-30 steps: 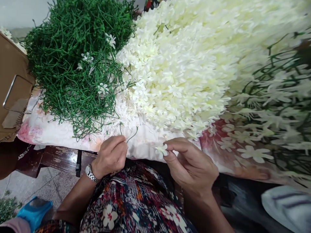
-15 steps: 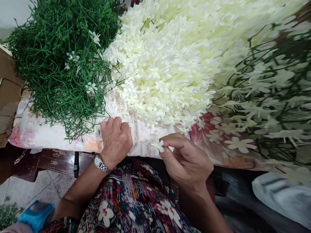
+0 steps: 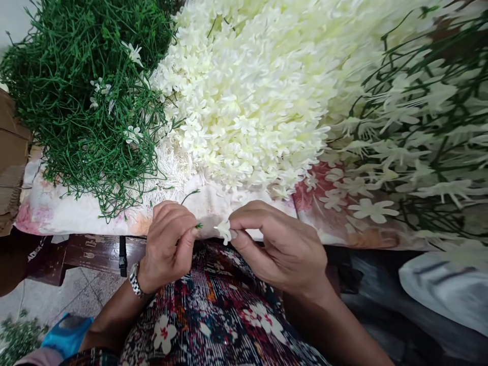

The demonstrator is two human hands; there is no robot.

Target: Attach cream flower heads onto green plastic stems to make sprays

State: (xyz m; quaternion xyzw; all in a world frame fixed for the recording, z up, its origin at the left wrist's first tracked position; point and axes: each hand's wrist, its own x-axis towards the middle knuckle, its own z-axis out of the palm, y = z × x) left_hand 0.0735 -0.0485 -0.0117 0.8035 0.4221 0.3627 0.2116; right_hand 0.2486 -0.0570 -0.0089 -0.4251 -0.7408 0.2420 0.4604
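Note:
My left hand is closed on a thin green plastic stem; one tip pokes out above the fist, and a small green end shows at the thumb. Between thumb and forefinger, my right hand pinches a small white artificial flower. The flower and the green end face each other across a narrow gap. Just past the left hand lie fine white filaments. Behind my hands rises a large heap of white petals, and a tangled pile of green stems stands to the left.
A flower-patterned cloth covers the work surface. Green stems bearing white flowers spread over the right side. A cardboard box sits at the left edge. Below are a dark wooden bench and a blue object.
My left hand has turned, so the green stem in it now shows. My right hand has moved left with the flower, bringing the two hands closer together. The view has shifted slightly.

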